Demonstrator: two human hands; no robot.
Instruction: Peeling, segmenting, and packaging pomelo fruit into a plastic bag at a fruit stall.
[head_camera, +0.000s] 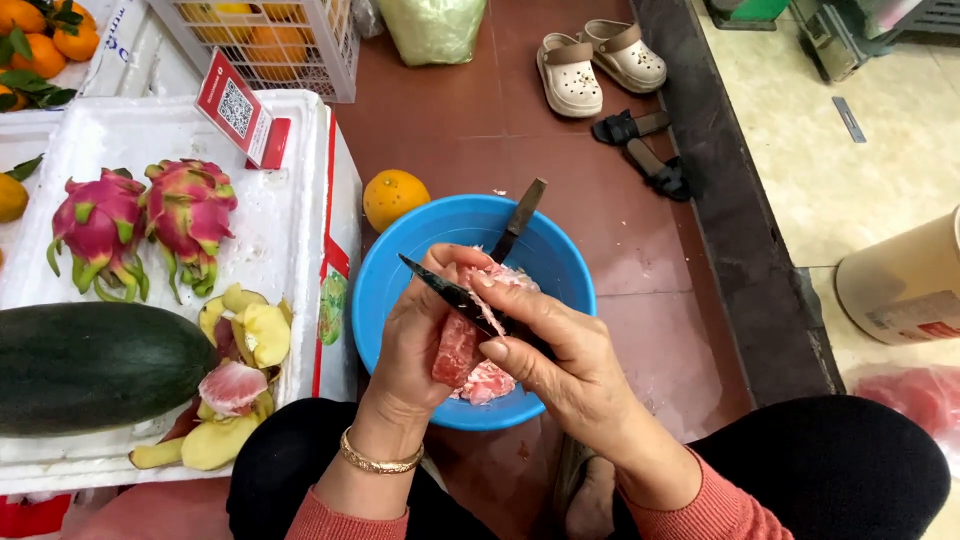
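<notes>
My left hand grips a pink pomelo segment over a blue plastic bowl on the floor. My right hand holds a dark-bladed knife, its blade lying across the top of the segment with the tip pointing left. More pink flesh lies in the bowl under my hands. A second knife leans on the bowl's far rim.
A white foam box lid at left carries two dragon fruits, a dark green melon, yellow peel scraps and a peeled segment. An orange lies on the red floor. Shoes and sandals sit beyond; a crate of oranges stands at the back.
</notes>
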